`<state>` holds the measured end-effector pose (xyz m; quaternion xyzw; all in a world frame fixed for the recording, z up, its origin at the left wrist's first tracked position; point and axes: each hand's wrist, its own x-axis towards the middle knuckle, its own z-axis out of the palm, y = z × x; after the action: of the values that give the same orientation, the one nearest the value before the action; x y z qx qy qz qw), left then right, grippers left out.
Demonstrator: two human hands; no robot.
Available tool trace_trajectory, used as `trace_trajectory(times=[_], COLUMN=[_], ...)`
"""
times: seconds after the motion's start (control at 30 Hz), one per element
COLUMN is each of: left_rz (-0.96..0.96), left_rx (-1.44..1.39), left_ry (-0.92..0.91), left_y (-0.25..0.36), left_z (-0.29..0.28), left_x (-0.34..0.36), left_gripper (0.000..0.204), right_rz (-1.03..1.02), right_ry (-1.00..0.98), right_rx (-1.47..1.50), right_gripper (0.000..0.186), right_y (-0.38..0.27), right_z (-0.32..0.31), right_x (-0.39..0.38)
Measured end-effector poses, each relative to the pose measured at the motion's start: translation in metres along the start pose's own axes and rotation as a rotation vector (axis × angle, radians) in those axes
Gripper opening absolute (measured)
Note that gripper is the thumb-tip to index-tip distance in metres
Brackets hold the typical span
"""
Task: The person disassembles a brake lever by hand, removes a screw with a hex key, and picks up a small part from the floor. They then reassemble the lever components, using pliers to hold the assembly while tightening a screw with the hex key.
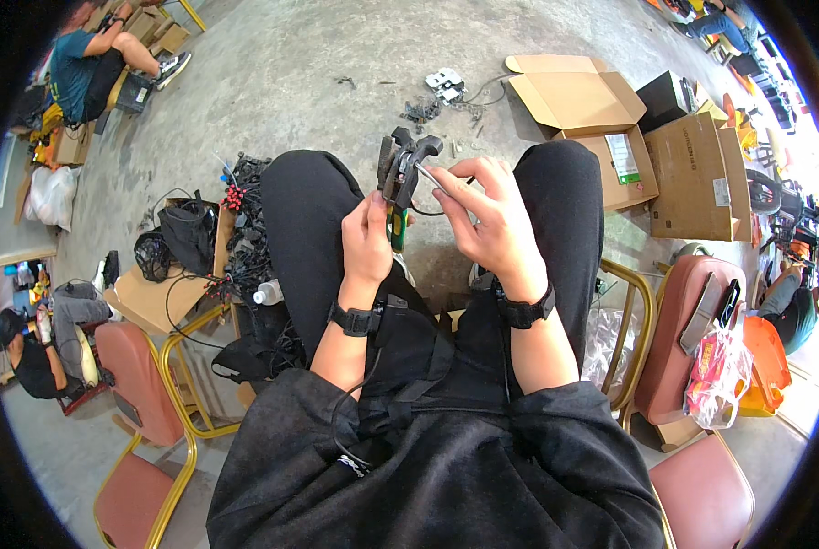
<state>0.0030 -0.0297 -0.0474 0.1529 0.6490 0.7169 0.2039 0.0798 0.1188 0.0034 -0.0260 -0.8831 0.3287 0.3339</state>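
Observation:
Between my knees, my left hand [366,240] is closed around a black, bracket-like part [398,174] with jutting lobes at its top. A green-and-yellow handle [397,227] shows below the part, against my left fingers; what tool it belongs to is hidden. My right hand [490,220] pinches a thin grey cable [431,179] between thumb and fingers. That cable runs up to the part's right side, and a dark stretch of it loops beneath my right fingers. Both wrists wear black straps.
Tangled black parts [252,238] lie beside my left leg, near a cardboard box with a black bag [190,233]. Small metal pieces and a white part [445,85] sit on the floor ahead. Open cardboard boxes [693,174] stand right; red chairs [689,339] flank me. Other people sit farther off.

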Motion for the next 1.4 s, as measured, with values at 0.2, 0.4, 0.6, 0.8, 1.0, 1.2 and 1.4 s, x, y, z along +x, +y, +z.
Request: trace_trajectory(times=[0.2, 0.4, 0.6, 0.8, 1.0, 1.2, 1.4], left_rz=[0.018, 0.168, 0.158, 0.245, 0.223, 0.354, 0.144], left_rx=[0.112, 0.484, 0.478, 0.522, 0.473, 0.444, 0.269], left_ry=[0.039, 0.002, 0.014, 0.041, 0.048, 0.065, 0.076], left_y=[-0.002, 0.007, 0.01, 0.008, 0.0, 0.004, -0.004], left_z=[-0.002, -0.007, -0.005, -0.001, -0.003, 0.003, 0.0], left_x=[0.001, 0.001, 0.0, 0.001, 0.0, 0.001, 0.0], left_gripper=[0.04, 0.035, 0.031, 0.03, 0.029, 0.026, 0.027], right_rz=[0.007, 0.156, 0.528, 0.899, 1.063, 1.024, 0.662], right_ry=[-0.012, -0.009, -0.154, -0.152, -0.256, -0.21, -0.047], right_rx=[-0.006, 0.183, 0.492, 1.124, 1.461, 1.362, 0.858], right_gripper=[0.027, 0.022, 0.018, 0.026, 0.033, 0.031, 0.024], right_y=[0.004, 0.008, 0.012, 0.013, 0.013, 0.011, 0.009], right_z=[-0.005, -0.006, -0.007, -0.005, -0.016, -0.012, 0.004], right_x=[-0.001, -0.003, -0.003, -0.005, -0.001, -0.001, -0.004])
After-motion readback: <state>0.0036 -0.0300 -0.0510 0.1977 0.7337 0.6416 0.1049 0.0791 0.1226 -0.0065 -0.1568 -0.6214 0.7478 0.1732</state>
